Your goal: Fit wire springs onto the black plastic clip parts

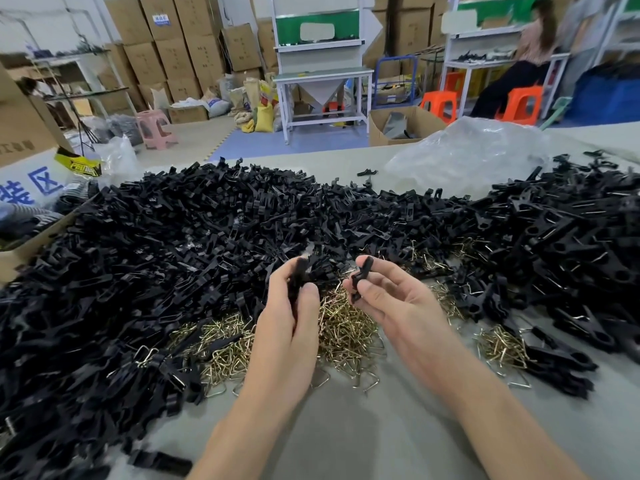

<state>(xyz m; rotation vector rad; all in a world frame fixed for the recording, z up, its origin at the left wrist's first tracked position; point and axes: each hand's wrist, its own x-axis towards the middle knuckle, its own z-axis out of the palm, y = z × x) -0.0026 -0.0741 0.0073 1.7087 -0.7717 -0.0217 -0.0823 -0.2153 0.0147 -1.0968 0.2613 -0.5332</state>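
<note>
Ref. landmark: spring heap (346,329), loose brass-coloured wire springs at centre of table (346,438).

1. Far L of heap: cardboard box (24,252) at table edge, partly under the black parts.
2. L of heap: left pile (138,258) of black plastic clip parts, deep and wide, touching the heap's L edge. A few springs are mixed in near the front.
3. Over heap, L side: left hand (291,317), raised off table. Fingers + thumb curl round first clip part (298,277), held approx. upright. Part's lower end is hidden in the grip.
4. Over heap, R side: right hand (394,303), palm turned inward. Thumb + index pinch second clip part (360,277); remaining fingers loosely spread. The two held parts are near each other, apart. Whether a spring sits on either: cannot tell.
5. R of heap: right pile (571,244) of black clips, some w/ wire showing. A smaller spring patch (498,344) lies at its near edge.
6. Behind heap, to R: clear plastic bag (467,154), crumpled on table.
</note>
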